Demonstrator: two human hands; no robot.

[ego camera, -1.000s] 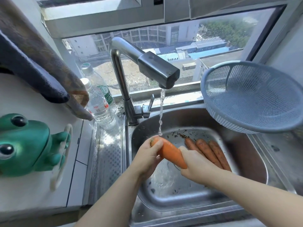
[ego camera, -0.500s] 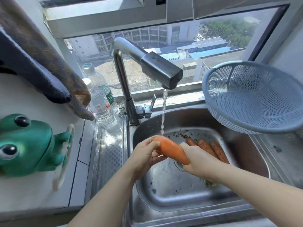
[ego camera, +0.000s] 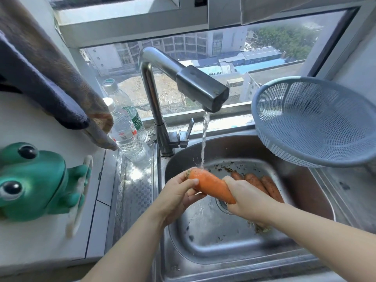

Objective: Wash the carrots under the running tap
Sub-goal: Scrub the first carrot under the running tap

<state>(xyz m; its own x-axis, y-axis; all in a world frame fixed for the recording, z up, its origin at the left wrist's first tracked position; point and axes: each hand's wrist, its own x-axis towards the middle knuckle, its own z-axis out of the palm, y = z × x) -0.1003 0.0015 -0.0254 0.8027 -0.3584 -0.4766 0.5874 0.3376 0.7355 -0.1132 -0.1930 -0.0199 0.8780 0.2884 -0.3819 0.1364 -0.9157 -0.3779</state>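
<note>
A thick orange carrot (ego camera: 210, 184) is held over the steel sink (ego camera: 317, 192), and the water stream (ego camera: 204, 139) from the tap (ego camera: 200, 87) lands on its stem end. My left hand (ego camera: 179, 193) grips that stem end with the thumb on top. My right hand (ego camera: 247, 198) wraps around the tapered end. Three dirty carrots (ego camera: 257, 183) lie on the sink floor behind my right hand, partly hidden by it.
A blue mesh colander (ego camera: 317, 121) sits tilted at the sink's right rim. Two plastic water bottles (ego camera: 126, 127) stand left of the tap. A green frog holder (ego camera: 34, 182) and hanging cloths (ego camera: 46, 78) are on the left wall. Dirt specks lie in the sink.
The carrot's stem end has come under the stream, and both hands have shifted slightly along it. The carrots on the sink floor have not moved.
</note>
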